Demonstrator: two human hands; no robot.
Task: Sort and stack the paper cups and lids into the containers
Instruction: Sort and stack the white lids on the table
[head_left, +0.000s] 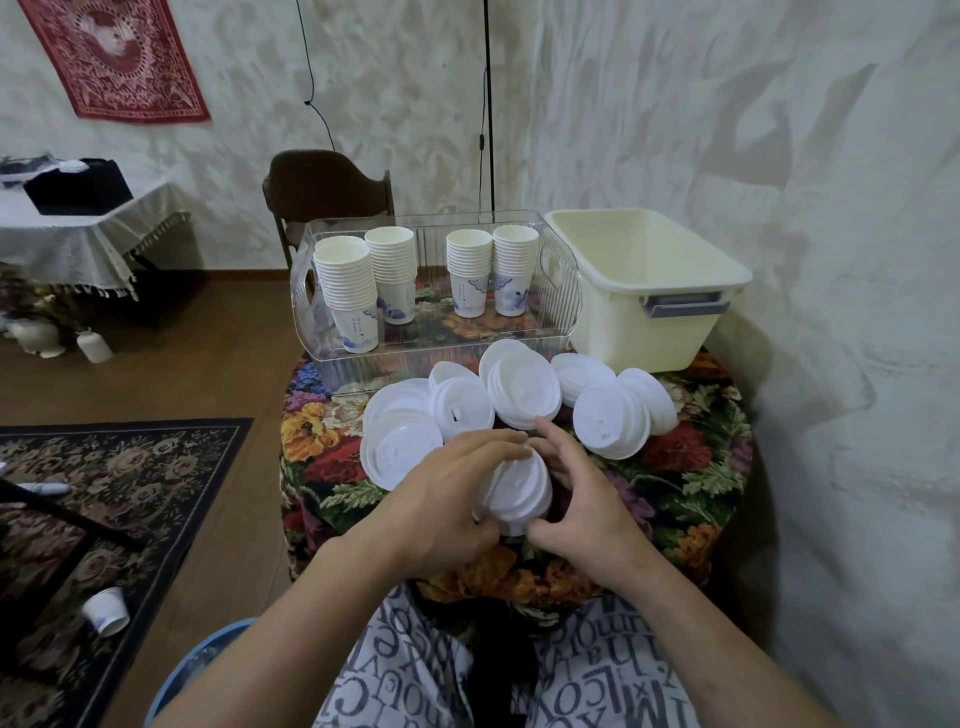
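A small stack of white lids (514, 491) sits between my two hands near the table's front edge. My left hand (441, 499) curls round its left side, and my right hand (582, 499) grips its right side with the index finger raised. Several loose white lids (524, 389) lie spread on the table just behind. A clear bin (561, 280) at the back holds several stacks of paper cups (345, 291). To its right stands a cream tub (649, 291) with nothing visible inside.
The small round table has a floral cloth (691, 467). One paper cup (106, 610) lies on the patterned rug at lower left. A dark chair (327, 192) stands behind the table. The wall is close on the right.
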